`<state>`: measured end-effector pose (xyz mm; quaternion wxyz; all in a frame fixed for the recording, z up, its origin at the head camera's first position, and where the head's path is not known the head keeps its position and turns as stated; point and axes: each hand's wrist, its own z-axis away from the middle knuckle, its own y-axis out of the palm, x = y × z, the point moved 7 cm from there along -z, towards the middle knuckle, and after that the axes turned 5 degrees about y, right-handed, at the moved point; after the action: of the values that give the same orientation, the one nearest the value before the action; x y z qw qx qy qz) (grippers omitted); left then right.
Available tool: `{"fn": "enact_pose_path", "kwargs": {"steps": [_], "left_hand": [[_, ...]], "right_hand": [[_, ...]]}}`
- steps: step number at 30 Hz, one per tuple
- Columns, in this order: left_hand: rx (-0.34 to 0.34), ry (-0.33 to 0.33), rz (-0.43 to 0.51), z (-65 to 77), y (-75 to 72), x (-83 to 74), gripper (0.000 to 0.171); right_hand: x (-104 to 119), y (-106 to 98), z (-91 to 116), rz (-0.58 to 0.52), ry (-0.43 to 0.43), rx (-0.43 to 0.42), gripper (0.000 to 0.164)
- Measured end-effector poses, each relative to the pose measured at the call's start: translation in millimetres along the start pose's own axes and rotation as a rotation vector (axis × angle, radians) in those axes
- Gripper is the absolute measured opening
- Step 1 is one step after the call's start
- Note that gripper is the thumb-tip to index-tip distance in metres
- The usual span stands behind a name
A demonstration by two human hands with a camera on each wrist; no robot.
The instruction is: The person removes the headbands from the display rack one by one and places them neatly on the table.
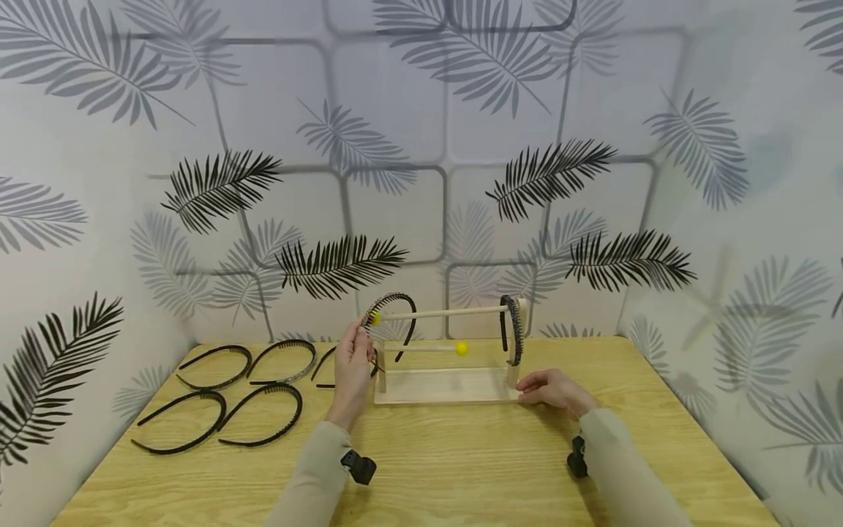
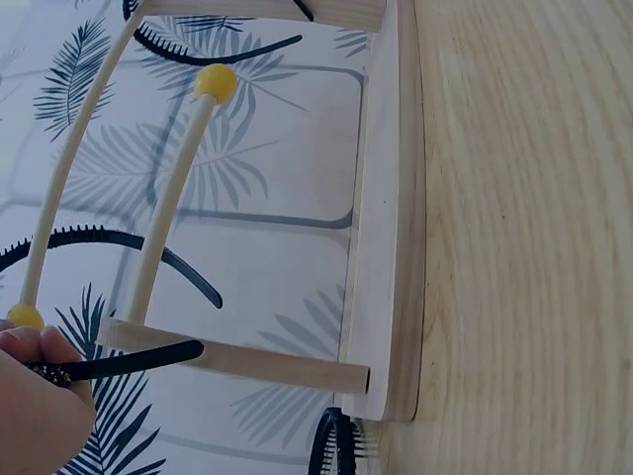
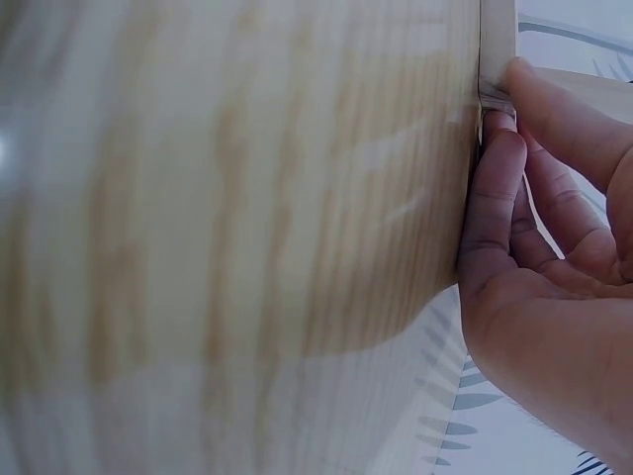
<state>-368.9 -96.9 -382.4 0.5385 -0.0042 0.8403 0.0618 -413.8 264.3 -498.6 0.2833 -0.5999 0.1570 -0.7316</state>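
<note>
My left hand (image 1: 354,359) pinches a black toothed headband (image 1: 410,307) with a sparkly stretch by one arm. The headband arches around the yellow-balled end of the upper rod (image 1: 448,313) of a wooden stand (image 1: 448,395). In the left wrist view, that yellow ball (image 2: 25,317) sits right by my fingertips, between the headband's two arms. Another headband (image 1: 516,333) hangs at the rod's right end, beside the upright. The lower rod (image 1: 421,348) is bare and ends in a yellow ball (image 1: 462,349). My right hand (image 1: 556,390) grips the right front corner of the stand's base, thumb on top.
Several black headbands lie on the table's left side, among them a front one (image 1: 183,446) and a back one with a sparkly part (image 1: 283,344). One headband (image 1: 323,366) lies partly behind my left hand. A patterned wall (image 1: 421,212) stands behind the wooden table (image 1: 461,468).
</note>
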Motion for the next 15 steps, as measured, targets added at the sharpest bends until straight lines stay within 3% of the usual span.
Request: {"fn": "enact_pose_path", "kwargs": {"steps": [2,9,15], "left_hand": [[-0.004,0.009,-0.035,-1.3,-1.9,-0.5,0.041],[-0.042,0.04,-0.083,-12.7,-13.9,31.9,0.041],[-0.065,0.046,-0.085,-11.7,-17.2,32.9,0.041]], "right_hand": [[-0.8,0.2,0.5,-0.014,0.001,0.001,0.025],[-1.8,1.5,-0.1,-0.047,0.007,0.011,0.027],[-2.1,1.4,-0.6,-0.058,0.012,0.008,0.026]]}}
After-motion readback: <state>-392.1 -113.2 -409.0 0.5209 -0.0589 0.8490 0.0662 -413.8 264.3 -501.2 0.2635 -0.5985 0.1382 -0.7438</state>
